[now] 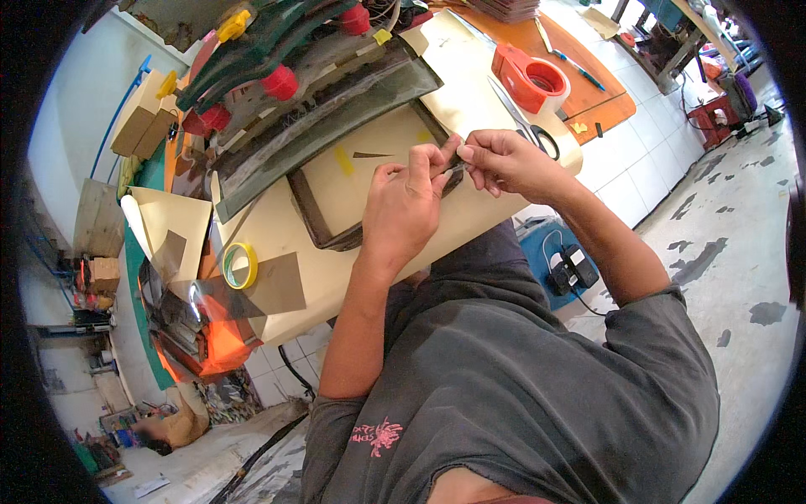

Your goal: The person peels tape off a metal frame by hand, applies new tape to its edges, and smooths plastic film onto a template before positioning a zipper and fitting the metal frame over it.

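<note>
My left hand (406,202) and my right hand (510,165) meet over the near right side of a dark rectangular frame (309,208). The fingers of both are pinched together around something small and thin, too hidden to name. Under them, the frame lies on a cream sheet (504,210) covering the worktable. A dark sliver (372,154) and yellow tape pieces (343,160) show inside the frame. Beyond it rests a long, curved dark panel (336,126). Scissors (537,139) with black handles lie right of my right hand.
A red tape dispenser (531,77) stands beyond the scissors. On the left are a yellow tape roll (240,265), smoky see-through film (281,286) and an orange bag (227,346). Green bars with red knobs (280,83) rise at the back. A person (180,420) is at lower left.
</note>
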Tool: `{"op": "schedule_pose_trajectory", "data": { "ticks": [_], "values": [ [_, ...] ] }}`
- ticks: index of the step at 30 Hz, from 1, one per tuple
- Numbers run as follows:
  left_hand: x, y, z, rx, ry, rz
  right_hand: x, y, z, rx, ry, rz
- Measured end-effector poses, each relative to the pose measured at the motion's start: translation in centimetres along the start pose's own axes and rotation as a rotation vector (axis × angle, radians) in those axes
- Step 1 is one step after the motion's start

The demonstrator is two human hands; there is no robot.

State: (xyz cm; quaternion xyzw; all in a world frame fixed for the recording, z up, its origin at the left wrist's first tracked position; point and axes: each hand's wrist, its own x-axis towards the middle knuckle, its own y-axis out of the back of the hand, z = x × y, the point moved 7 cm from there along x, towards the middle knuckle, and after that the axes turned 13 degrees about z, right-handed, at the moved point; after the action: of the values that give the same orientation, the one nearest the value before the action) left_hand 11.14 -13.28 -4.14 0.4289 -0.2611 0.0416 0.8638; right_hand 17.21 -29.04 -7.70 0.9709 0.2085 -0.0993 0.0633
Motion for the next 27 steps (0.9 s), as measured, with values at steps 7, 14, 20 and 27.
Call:
{"op": "schedule_pose_trajectory", "data": {
  "ticks": [7, 14, 20, 27],
  "values": [
    [0.1, 0.4, 0.5, 0.016, -0.028, 0.034, -0.2, 0.2, 0.5, -0.031, 0.053, 0.087],
    [0.1, 0.2, 0.3, -0.013, -0.050, 0.061, -0.3, -0.2, 1.7, 0.161, 0.004, 0.083],
    [0.0, 0.4, 0.6, 0.066, -0.050, 0.042, -0.5, -0.9, 2.6, 0.314, 0.003, 0.084],
    [0.0, 0.2, 0.9, 0.104, -0.086, 0.054, -0.5, -1.2, 3.5, 0.384, 0.003, 0.125]
  ]
}}
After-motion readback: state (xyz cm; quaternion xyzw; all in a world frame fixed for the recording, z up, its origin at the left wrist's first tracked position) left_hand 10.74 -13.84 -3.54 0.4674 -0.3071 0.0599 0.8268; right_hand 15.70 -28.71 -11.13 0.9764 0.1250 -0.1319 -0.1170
